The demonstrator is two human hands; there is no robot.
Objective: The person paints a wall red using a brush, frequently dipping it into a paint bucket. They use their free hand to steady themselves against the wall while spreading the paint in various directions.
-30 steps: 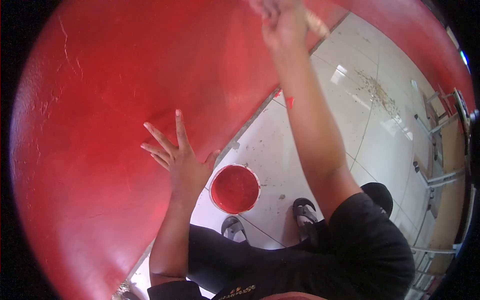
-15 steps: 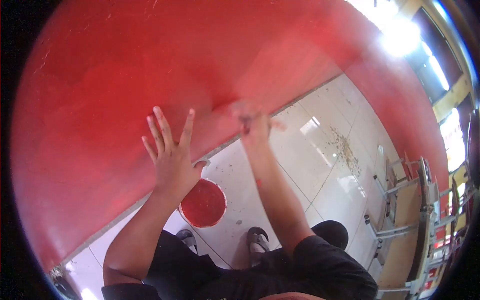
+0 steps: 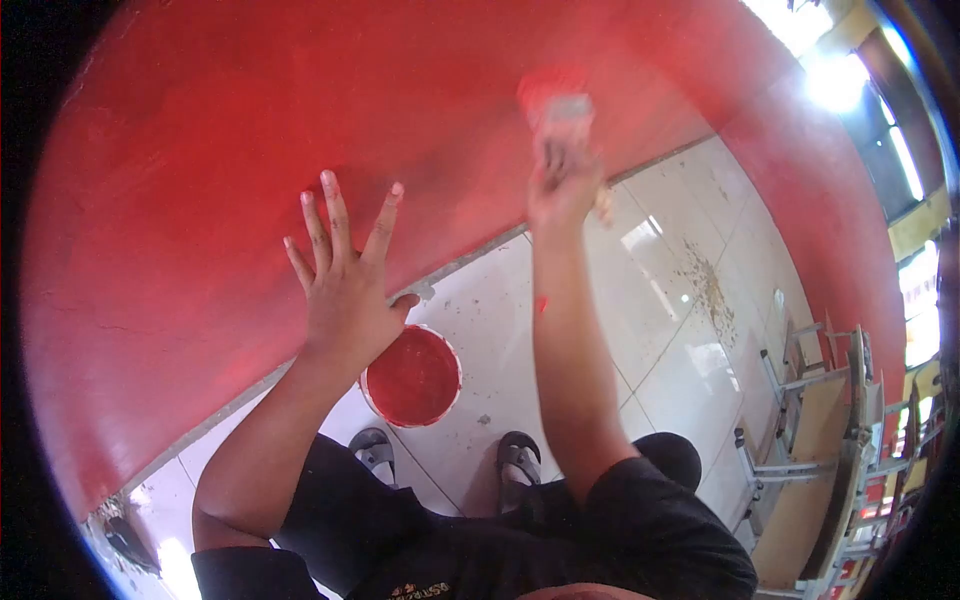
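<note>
My right hand (image 3: 565, 190) grips a paintbrush (image 3: 566, 112) with a pale metal band and red bristles, its tip against the red wall (image 3: 230, 130); motion blurs both hand and brush. To the left, my left hand (image 3: 345, 265) is spread, fingers apart and fingertips at the wall, holding nothing. Beneath that hand a round white-rimmed bucket (image 3: 459, 385) of red paint stands on the floor. Red paint marks my right forearm.
White floor tiles (image 3: 500, 320) meet the wall's foot, with a patch of debris (image 3: 708, 290) on them. Stacked wooden chairs or desks (image 3: 800, 480) stand at the right. My shoes (image 3: 518, 455) are just behind the bucket. Bright windows (image 3: 915, 290) line the right side.
My right hand has swept the paintbrush up and to the right along the wall. The left hand stays spread in about the same place; the view has shifted slightly.
</note>
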